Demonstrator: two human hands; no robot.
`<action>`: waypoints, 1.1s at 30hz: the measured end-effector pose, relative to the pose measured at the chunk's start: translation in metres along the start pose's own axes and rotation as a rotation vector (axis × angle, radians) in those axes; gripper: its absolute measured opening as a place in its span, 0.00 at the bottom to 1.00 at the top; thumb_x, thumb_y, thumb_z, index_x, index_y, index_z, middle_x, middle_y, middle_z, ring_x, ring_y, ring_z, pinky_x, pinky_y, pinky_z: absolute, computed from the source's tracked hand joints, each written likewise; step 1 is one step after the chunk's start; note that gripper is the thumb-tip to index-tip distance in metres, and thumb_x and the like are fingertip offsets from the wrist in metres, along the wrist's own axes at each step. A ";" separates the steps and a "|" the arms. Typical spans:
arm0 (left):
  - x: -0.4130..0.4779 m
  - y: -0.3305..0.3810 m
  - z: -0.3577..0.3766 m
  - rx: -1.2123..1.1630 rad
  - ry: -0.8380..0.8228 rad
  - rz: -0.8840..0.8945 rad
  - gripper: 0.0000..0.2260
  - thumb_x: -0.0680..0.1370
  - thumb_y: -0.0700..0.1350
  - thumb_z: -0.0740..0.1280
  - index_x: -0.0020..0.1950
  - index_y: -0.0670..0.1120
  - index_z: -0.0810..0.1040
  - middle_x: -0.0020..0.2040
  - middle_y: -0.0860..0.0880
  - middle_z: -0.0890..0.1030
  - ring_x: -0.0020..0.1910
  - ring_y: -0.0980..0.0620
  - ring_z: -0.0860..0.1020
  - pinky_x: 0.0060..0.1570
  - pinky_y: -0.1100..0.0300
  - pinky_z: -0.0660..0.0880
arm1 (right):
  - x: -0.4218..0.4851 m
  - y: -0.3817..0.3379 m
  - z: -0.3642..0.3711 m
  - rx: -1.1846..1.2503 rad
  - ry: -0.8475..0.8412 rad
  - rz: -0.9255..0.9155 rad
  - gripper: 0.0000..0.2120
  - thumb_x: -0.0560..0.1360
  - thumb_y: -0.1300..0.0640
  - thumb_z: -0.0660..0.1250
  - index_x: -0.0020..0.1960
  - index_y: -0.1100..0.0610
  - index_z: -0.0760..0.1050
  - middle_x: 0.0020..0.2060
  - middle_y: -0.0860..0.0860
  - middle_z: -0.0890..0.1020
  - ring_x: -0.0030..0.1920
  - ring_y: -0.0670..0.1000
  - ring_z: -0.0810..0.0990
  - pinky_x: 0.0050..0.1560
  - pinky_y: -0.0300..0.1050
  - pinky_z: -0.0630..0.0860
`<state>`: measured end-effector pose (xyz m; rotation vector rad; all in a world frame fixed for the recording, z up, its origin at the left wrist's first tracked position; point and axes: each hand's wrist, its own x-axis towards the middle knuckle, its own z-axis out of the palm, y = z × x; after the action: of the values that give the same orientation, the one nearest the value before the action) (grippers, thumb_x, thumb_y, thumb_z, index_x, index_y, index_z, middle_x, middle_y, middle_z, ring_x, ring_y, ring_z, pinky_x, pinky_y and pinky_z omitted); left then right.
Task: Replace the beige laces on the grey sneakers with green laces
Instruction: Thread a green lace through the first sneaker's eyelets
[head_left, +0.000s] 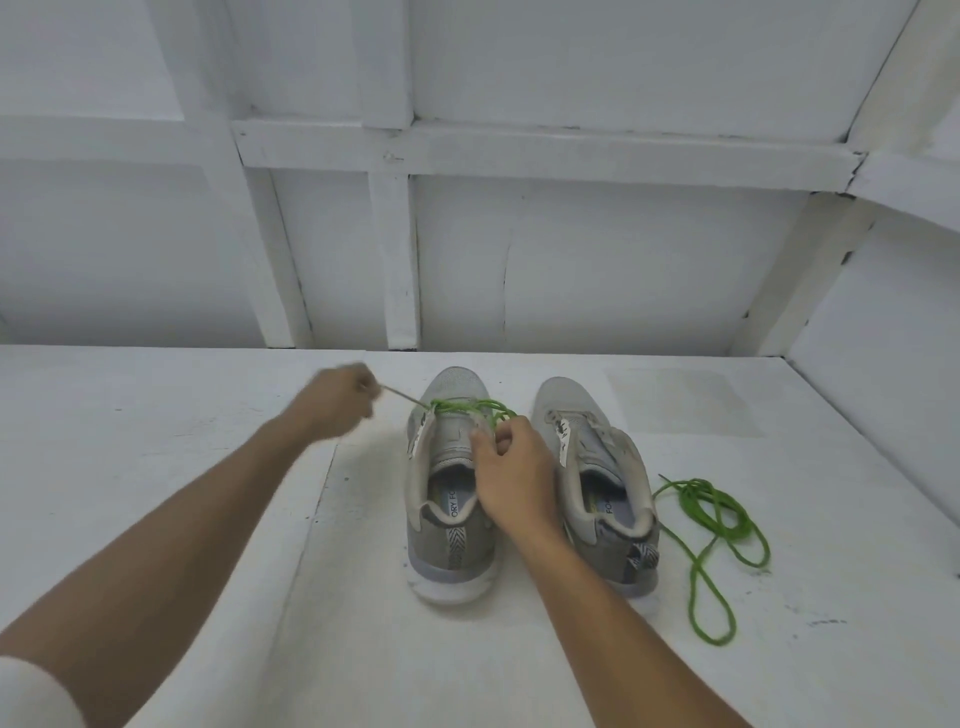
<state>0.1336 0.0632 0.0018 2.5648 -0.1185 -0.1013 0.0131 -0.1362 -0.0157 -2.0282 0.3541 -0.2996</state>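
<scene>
Two grey sneakers stand side by side with toes pointing away from me. The left sneaker (451, 525) has a green lace (467, 405) bunched over its upper eyelets. My left hand (337, 397) is raised to the left of that shoe and pinches a thin beige lace (408, 399) stretched taut to the shoe's eyelets. My right hand (511, 467) rests over the shoe's tongue, its fingers pinching the lace area at the right eyelets. The right sneaker (597, 499) carries a beige lace. A second green lace (714, 525) lies loose to its right.
The shoes stand on a white painted surface (208, 467). A white panelled wall (467, 249) rises just behind the toes, and another white wall (883, 389) closes off the right side.
</scene>
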 end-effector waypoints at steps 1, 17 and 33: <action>0.006 -0.010 -0.018 -0.028 0.120 -0.066 0.04 0.79 0.41 0.64 0.50 0.44 0.78 0.48 0.43 0.83 0.47 0.45 0.79 0.43 0.56 0.73 | 0.000 0.000 0.000 0.008 0.005 -0.002 0.11 0.77 0.49 0.65 0.44 0.56 0.71 0.44 0.52 0.78 0.44 0.53 0.76 0.42 0.44 0.69; -0.003 0.020 0.006 0.053 0.017 0.084 0.06 0.81 0.43 0.62 0.47 0.46 0.78 0.39 0.49 0.83 0.39 0.51 0.78 0.33 0.63 0.68 | 0.002 0.005 0.002 -0.003 0.013 -0.010 0.10 0.77 0.49 0.64 0.45 0.55 0.71 0.45 0.52 0.79 0.46 0.53 0.77 0.48 0.48 0.74; 0.012 -0.021 -0.076 -0.035 0.457 -0.137 0.10 0.80 0.46 0.62 0.56 0.43 0.79 0.49 0.43 0.84 0.51 0.42 0.79 0.52 0.49 0.77 | 0.005 0.008 0.005 0.001 0.038 -0.018 0.09 0.77 0.50 0.64 0.45 0.56 0.72 0.44 0.52 0.79 0.45 0.54 0.77 0.46 0.46 0.71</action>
<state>0.1547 0.1203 0.0530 2.4891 0.2294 0.4253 0.0181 -0.1378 -0.0251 -2.0274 0.3590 -0.3498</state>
